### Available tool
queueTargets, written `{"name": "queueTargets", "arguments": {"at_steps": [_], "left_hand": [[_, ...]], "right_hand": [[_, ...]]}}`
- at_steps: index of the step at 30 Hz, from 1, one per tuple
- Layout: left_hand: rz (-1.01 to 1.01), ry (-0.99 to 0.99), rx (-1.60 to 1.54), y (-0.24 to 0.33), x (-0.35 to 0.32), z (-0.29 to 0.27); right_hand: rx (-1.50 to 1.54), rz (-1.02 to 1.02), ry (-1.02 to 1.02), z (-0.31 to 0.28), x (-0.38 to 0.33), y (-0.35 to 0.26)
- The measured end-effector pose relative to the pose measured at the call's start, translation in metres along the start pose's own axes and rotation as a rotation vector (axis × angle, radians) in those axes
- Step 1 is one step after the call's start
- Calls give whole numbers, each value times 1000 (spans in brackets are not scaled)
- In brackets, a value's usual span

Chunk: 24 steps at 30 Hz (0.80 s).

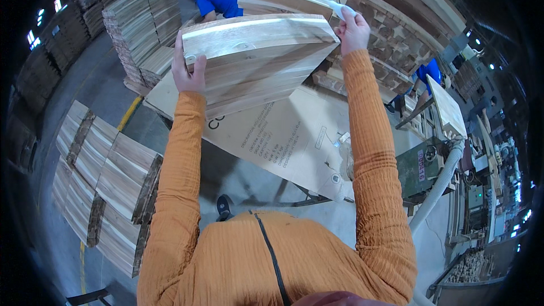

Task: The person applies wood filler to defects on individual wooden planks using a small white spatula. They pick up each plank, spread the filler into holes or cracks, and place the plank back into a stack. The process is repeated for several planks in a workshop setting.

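A pale wooden panel (pixel 249 68) made of joined strips stands tilted up over the cardboard-covered table, its long edge toward the top. My left hand (pixel 190 75) grips the panel's left end, with the thumb on the near face and the fingers round the edge. By the panel's upper right corner, my right hand (pixel 353 35) is closed on a small white tapered object (pixel 341 9); it could be a small bottle or tube, but its kind is unclear. Whether the right fingers also touch the panel cannot be made out.
Printed cardboard (pixel 272 147) covers the table, with small items (pixel 344 140) at its right. Stacked panels (pixel 102 175) lie at lower left; another stack (pixel 144 28) stands behind. A person in blue (pixel 218 0) bends beyond my panel. A green machine (pixel 420 167) with a pale hose (pixel 439 184) stands right.
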<state>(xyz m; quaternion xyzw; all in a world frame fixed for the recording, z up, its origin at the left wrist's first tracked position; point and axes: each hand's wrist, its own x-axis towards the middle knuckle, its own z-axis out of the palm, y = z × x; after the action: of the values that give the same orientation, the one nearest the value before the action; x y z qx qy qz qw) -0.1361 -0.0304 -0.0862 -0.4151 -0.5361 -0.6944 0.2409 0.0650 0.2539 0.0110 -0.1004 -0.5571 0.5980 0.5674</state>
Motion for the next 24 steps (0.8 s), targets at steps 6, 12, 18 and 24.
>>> {"name": "queueTargets", "arguments": {"at_steps": [6, 12, 18, 24], "left_hand": [[37, -5, 61, -4, 4, -2], [-38, -15, -7, -9, 6, 0], [100, 26, 2, -14, 11, 5], [27, 5, -24, -8, 9, 5]], "right_hand": [[-22, 14, 167, 32, 23, 26], [-8, -16, 194, 33, 29, 34], [-77, -32, 168, 37, 30, 37], [-142, -34, 166, 35, 31, 37]]}}
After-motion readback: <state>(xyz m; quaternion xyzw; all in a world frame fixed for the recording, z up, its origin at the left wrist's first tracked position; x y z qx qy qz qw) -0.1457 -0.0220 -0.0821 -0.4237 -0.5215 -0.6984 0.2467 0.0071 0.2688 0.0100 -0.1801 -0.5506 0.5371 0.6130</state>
